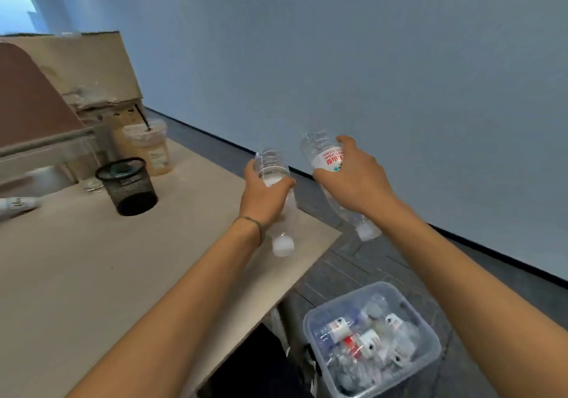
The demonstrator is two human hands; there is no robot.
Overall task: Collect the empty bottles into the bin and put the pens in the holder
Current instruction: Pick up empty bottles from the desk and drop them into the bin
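My left hand [266, 196] grips a clear empty bottle [273, 164] over the table's right corner, cap pointing down toward me. My right hand [353, 176] grips a second clear bottle with a red and white label [325, 152], held beyond the table edge over the floor, cap also down. A clear plastic bin [310, 321] stands on the floor below right, with several empty bottles inside. The black mesh pen holder [130, 187] stands upright on the table at left. No pens are visible.
A lidded drink cup with a straw [150, 148] stands behind the holder. Cardboard boxes [89, 62] are piled at the back left. A white object [18, 204] lies at the table's left edge. The beige table [92, 259] ends near the wall.
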